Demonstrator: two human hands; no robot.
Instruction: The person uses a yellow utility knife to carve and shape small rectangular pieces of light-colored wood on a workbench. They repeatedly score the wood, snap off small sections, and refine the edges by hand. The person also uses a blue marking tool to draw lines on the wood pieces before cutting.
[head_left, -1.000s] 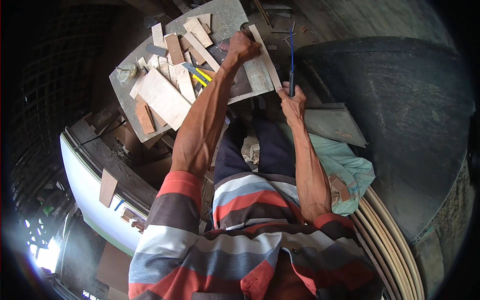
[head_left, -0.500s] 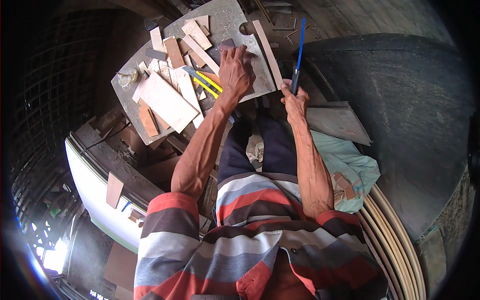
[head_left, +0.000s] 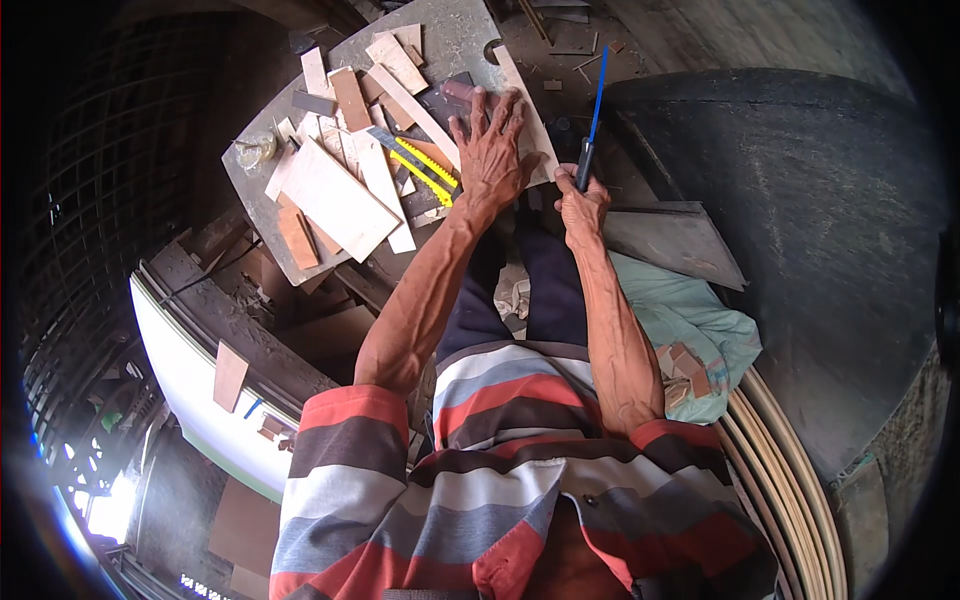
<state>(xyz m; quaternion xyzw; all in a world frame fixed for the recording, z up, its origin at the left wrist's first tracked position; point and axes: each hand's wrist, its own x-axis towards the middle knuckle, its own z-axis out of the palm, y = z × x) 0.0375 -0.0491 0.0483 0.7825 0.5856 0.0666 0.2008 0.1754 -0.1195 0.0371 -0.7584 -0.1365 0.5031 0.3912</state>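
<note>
My left hand point(head_left: 488, 155) rests palm down, fingers spread, at the right edge of the worn board-topped table point(head_left: 262, 215), over or against a pale wood strip point(head_left: 513, 75) lying along that edge. My right hand point(head_left: 582, 205), just beyond the table's corner, is closed on the black handle of a tool with a long, thin blue blade point(head_left: 599, 95) pointing upward; its fingers are beside the strip's near end. A yellow box cutter point(head_left: 425, 173) lies left of my left hand, among several wood offcuts point(head_left: 335, 200). A dark reddish block point(head_left: 457, 92) sits near my left fingertips.
A glass jar point(head_left: 256, 150) stands at the table's left. A white sheet point(head_left: 180, 360) leans at lower left. At right are a dark curved panel point(head_left: 780, 220), a grey board point(head_left: 660, 240), a pale green sack point(head_left: 720, 340) with wood scraps and long pale strips point(head_left: 790, 470).
My left hand has moved from the strip's far end toward me and spread its fingers. The strip, briefly farther right, is back against the table edge. The blade now leans more to the right.
</note>
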